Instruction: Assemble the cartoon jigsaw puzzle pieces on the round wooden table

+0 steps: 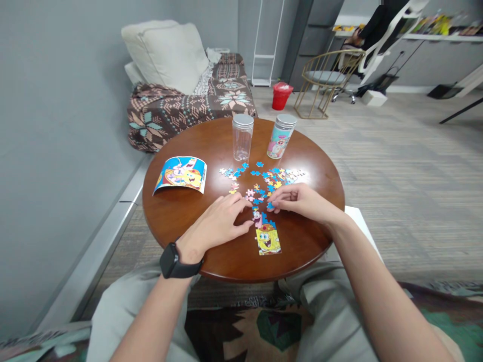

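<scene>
We sit at a round wooden table (181,216) in a grey-walled room, knees showing below its near edge. Behind the table, a sofa (177,108) draped in a patterned blanket carries two pale cushions (166,53). Further right on the floor stand a gold wire chair (324,80) and a small red bucket (281,95); a person sits in a white office chair at a desk in the far right corner.

On the table's left part lies a curled cartoon picture sheet (181,174). At the far side stand two lidded jars well apart from our hands: a clear jar (242,137) and, just to its right, a jar with a cartoon label (281,136).

Our left hand (217,226), with a black watch (172,261) on the wrist, rests palm down on the wood, fingers spread flat and gripping nothing, the fingertips touching the left edge of the joined puzzle section (266,235). That finished strip, showing a yellow cartoon face, lies near the table's front edge between our two hands.

Our right hand (302,200) reaches in from the right, fingers curled together and pinched on a blue puzzle piece (270,206) just above the strip's top end. Beyond our fingers, loose puzzle pieces (264,178) lie scattered in blue, pink and white across the middle of the table.
</scene>
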Tool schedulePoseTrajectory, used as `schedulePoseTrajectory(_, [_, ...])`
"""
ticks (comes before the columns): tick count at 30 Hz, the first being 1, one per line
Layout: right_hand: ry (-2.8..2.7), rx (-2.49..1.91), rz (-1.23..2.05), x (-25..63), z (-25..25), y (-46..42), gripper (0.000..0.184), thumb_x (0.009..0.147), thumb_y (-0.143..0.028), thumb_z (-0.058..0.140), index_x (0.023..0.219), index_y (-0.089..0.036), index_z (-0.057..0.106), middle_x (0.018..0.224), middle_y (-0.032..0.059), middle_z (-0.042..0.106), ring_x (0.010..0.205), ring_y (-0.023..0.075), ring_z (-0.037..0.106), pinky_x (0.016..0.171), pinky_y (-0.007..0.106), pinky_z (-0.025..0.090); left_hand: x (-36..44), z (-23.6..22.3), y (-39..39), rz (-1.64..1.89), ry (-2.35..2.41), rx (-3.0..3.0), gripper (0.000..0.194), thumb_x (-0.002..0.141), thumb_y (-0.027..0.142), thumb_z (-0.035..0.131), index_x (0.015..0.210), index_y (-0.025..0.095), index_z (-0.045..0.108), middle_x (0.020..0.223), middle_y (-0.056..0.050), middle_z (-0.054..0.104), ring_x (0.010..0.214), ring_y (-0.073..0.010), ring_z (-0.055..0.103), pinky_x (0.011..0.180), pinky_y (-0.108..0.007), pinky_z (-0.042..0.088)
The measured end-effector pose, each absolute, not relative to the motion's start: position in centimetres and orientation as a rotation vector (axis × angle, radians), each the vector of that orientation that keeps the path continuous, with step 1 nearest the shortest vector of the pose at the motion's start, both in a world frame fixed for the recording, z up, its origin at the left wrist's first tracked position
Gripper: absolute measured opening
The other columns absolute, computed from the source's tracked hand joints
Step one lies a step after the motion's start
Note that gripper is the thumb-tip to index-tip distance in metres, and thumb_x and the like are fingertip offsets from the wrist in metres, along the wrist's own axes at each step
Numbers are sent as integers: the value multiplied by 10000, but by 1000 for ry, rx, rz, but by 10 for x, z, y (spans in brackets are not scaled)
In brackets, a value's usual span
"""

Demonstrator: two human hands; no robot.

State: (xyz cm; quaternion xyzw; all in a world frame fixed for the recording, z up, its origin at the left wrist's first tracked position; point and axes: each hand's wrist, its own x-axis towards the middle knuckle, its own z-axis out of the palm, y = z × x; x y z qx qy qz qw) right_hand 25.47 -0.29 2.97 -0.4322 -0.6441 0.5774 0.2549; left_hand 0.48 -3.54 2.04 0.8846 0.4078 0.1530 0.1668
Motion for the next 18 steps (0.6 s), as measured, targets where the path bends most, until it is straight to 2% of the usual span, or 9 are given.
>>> schedulePoseTrajectory(7, [-1747, -1139, 1525, 256, 29, -1, 242, 676, -341, 833, 813, -187, 707, 768, 23, 746, 751, 172, 711, 780, 335, 574, 4, 19, -35, 435, 1159, 2530, 219, 909, 303, 603, 1095, 186, 603, 994, -46, 601, 938, -216, 586, 838, -368, 489])
schedulePoseTrajectory(12, [-1862, -1154, 1425, 257, 31, 0, 238, 751, -403, 769, 873, -199, 771, 806, 30, 749, 761, 174, 681, 762, 335, 560, 4, 18, -35, 452, 1153, 2520, 234, 907, 296, 607, 1111, 181, 602, 1013, -52, 608, 957, -220, 594, 855, -374, 494])
schedulePoseTrajectory(18, [-1856, -1107, 1483, 257, 32, -3, 319, 725, -386, 802, 961, -182, 736, 816, 37, 744, 769, 168, 693, 765, 325, 559, 4, 19, -35, 456, 1156, 2510, 234, 899, 290, 610, 1109, 186, 604, 1018, -53, 612, 965, -221, 599, 870, -379, 498])
